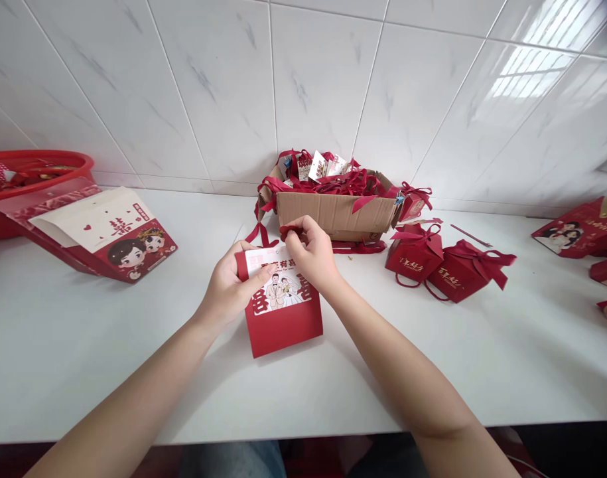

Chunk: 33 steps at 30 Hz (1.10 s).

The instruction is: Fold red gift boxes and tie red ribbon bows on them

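Observation:
In the head view, my left hand [229, 280] grips the upper left edge of a flat red gift bag [288, 330], its thumb lying over the front. Against the bag's face lies a white card [283, 302] printed with a couple in wedding clothes. My right hand [310, 252] is closed at the top of the bag, pinching a dark red ribbon; the fingertips partly hide it. Another length of red ribbon [261, 235] trails behind the bag toward the carton.
A cardboard carton [333, 211] full of red ribbons and cards stands by the tiled wall. Two small red boxes [460, 271] with bows sit to its right. Printed boxes [129, 232] and a red basin [87, 161] are at left; more red boxes [576, 226] lie far right.

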Each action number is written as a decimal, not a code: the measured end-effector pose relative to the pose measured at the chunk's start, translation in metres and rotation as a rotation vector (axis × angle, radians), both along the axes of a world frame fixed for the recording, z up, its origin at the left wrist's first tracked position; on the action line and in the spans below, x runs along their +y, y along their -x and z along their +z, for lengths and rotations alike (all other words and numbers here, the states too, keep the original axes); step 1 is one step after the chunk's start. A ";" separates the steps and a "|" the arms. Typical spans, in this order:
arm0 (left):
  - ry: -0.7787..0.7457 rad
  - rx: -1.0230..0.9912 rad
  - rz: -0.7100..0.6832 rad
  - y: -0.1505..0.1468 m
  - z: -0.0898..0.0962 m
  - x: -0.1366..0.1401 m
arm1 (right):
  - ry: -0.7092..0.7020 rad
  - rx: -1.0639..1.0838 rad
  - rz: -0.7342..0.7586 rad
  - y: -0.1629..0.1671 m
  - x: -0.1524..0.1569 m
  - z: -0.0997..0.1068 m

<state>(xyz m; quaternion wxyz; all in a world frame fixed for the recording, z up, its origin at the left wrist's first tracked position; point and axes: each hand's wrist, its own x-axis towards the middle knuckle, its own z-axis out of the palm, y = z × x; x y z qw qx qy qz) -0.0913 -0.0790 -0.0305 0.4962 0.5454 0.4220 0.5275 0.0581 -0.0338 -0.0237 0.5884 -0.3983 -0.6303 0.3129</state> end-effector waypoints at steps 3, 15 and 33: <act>-0.002 0.007 0.007 -0.001 0.000 0.001 | -0.016 0.004 -0.023 0.001 0.000 0.000; 0.001 0.035 0.015 0.001 0.000 0.001 | 0.022 0.018 -0.042 0.001 -0.003 -0.001; -0.022 0.069 0.042 -0.001 0.000 -0.002 | -0.128 0.106 -0.057 -0.025 0.000 0.023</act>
